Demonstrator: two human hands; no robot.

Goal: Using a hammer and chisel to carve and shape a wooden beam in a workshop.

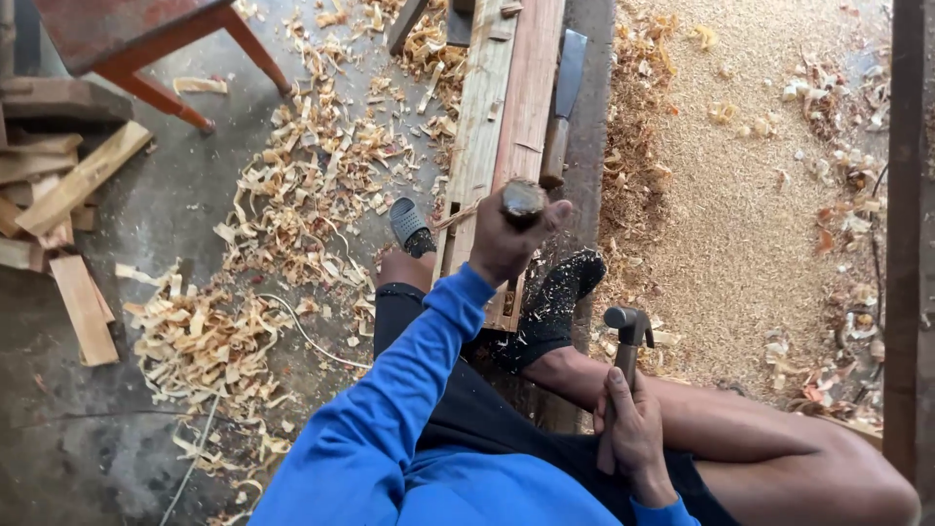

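Offcuts piled far left, shavings all over the floor. Left hand fisted tight round a chisel handle, planted on the plank mid-frame. Right hand wrapped round a hammer, head up near the knee; sawdust right.

Grey concrete floor, curly wood shavings all over. Sawdust pile on right. Red stool legs top left. Wood scraps stacked at left. Daylight.
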